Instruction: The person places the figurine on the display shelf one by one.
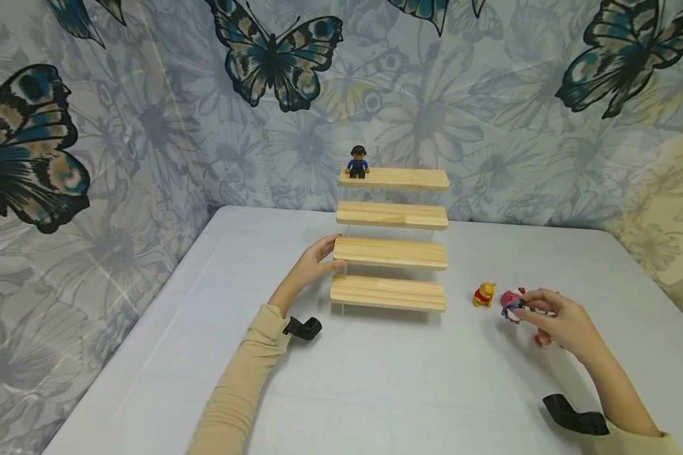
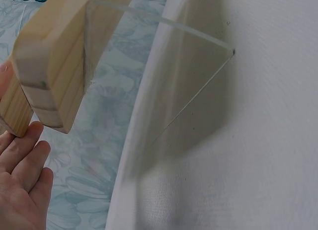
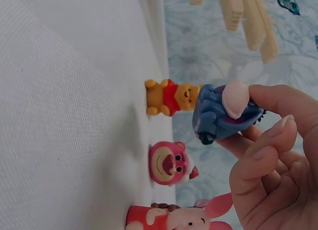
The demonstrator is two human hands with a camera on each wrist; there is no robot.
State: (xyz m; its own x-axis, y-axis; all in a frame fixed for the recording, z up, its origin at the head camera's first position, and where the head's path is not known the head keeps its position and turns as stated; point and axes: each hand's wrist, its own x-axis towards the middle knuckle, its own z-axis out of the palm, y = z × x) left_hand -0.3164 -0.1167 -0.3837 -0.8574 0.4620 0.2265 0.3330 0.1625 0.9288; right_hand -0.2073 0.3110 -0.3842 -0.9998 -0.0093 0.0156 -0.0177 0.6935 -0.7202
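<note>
**At the worktop's right side: blue figure in hand**

Over the right part of the white worktop (image 1: pixel 404 385), the right hand (image 1: pixel 565 322) pinches a blue figure (image 3: pixel 211 111) between thumb and fingers—the other fingers curl below. Right wrist view shows the figure raised off the surface.

Nearby, a yellow bear in a red shirt (image 1: pixel 483 295) stands upright. Beside it, a round pink bear (image 3: pixel 161 163); then a pink-eared figure in red (image 3: pixel 184 220), partly cut off at the frame edge.

Mid-worktop: a four-tier wooden rack (image 1: pixel 409 179). The left hand (image 1: pixel 309 264) grips the left end of its third board from the top (image 1: pixel 398 254)—thumb on one side, fingers on the other. On the top tier, left end: a dark-haired figure in blue (image 1: pixel 357 164), upright.

Behind: patterned cloth with large butterflies (image 1: pixel 273 60).
</note>
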